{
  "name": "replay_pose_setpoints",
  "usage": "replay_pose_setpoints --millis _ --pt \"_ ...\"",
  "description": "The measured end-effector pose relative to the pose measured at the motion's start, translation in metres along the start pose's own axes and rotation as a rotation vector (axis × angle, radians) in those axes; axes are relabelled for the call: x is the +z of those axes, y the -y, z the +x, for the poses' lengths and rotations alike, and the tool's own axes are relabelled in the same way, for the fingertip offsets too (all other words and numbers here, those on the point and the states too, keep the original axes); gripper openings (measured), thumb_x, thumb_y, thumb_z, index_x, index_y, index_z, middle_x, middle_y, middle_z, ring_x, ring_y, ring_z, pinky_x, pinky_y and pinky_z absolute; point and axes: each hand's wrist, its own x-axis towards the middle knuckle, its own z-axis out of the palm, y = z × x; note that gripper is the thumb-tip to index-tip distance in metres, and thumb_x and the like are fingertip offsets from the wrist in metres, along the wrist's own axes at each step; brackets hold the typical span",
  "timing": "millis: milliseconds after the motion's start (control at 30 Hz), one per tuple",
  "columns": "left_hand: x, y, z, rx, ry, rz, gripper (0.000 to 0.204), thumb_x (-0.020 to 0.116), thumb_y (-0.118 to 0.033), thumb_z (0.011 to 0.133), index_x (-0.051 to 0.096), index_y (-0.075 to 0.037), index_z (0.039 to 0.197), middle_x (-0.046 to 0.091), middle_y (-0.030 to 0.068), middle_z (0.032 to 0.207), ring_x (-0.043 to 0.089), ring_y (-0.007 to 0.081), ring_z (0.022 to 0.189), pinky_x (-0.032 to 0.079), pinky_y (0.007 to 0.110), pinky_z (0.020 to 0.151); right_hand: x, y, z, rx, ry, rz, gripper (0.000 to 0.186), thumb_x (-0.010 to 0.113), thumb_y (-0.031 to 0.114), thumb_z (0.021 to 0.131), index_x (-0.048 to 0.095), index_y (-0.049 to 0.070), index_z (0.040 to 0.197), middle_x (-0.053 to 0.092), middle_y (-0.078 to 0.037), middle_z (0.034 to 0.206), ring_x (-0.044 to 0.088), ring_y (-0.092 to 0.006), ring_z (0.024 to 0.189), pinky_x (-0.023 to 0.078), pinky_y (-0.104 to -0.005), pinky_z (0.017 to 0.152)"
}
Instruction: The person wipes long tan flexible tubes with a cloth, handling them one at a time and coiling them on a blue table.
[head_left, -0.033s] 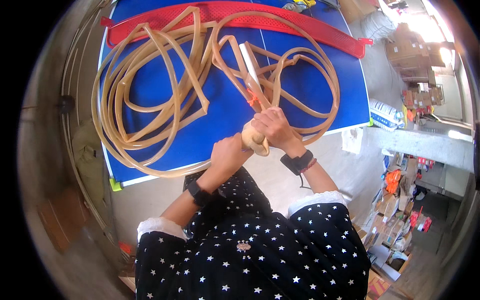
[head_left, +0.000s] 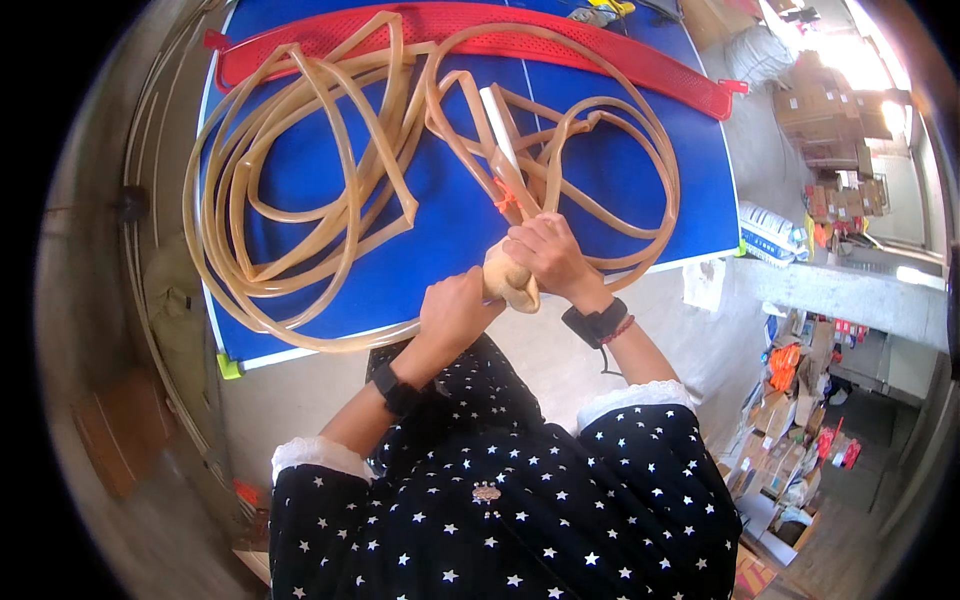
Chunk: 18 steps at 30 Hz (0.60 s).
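Amber rubber tubing [head_left: 403,197] lies in loose, kinked coils, a large bundle at the left and more loops at the right. My left hand [head_left: 456,312] is closed round the tubing just left of a swollen, folded tan lump [head_left: 507,278] in it. My right hand [head_left: 550,255] is closed at the lump's upper right, gripping tubing there; its fingertips are partly hidden. Above that hand, an orange tie [head_left: 508,196] binds several strands. A white tube [head_left: 497,122] sticks up among them. The lump hangs just off the table's near edge, between my hands.
Coils rest on a blue table [head_left: 430,265] with white edges. A long red perforated strip [head_left: 480,22] lies across its far side. Tools [head_left: 600,12] sit at the far edge. Cardboard boxes [head_left: 822,110] and clutter stand at the right, beyond a pale ledge [head_left: 840,300].
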Motion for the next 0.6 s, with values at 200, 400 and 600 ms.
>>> replay_pose_setpoints --millis 200,400,600 --pt "-0.023 -0.020 -0.003 0.138 -0.153 -0.145 0.025 0.072 -0.025 0.069 0.057 -0.005 0.071 0.060 0.0152 0.063 0.060 0.0338 0.060 0.048 0.039 0.054 -0.019 -0.025 0.014 -0.121 -0.137 0.133 0.018 0.067 0.021 0.077 0.061 0.012 0.092 0.062 -0.005 0.096 0.059 -0.0208 0.094 0.041 -0.0423 0.085" --pt "-0.081 -0.033 -0.033 0.218 -0.270 -0.221 0.023 0.071 -0.010 0.062 0.049 -0.004 0.061 0.048 0.0125 0.052 0.051 0.0304 0.045 0.040 0.034 0.044 -0.038 -0.092 0.016 -0.027 -0.165 -0.010 0.020 0.069 0.021 0.075 0.061 0.013 0.092 0.062 -0.005 0.096 0.058 -0.0210 0.095 0.038 -0.0451 0.087" --pt "-0.130 -0.049 -0.070 0.334 -0.320 -0.220 0.025 0.067 -0.006 0.053 0.042 -0.008 0.051 0.036 0.0052 0.045 0.037 0.0229 0.037 0.029 0.030 0.039 -0.080 -0.176 0.000 0.012 -0.199 -0.254 0.025 0.072 0.022 0.071 0.061 0.012 0.091 0.063 -0.005 0.095 0.059 -0.0214 0.094 0.039 -0.0430 0.085"
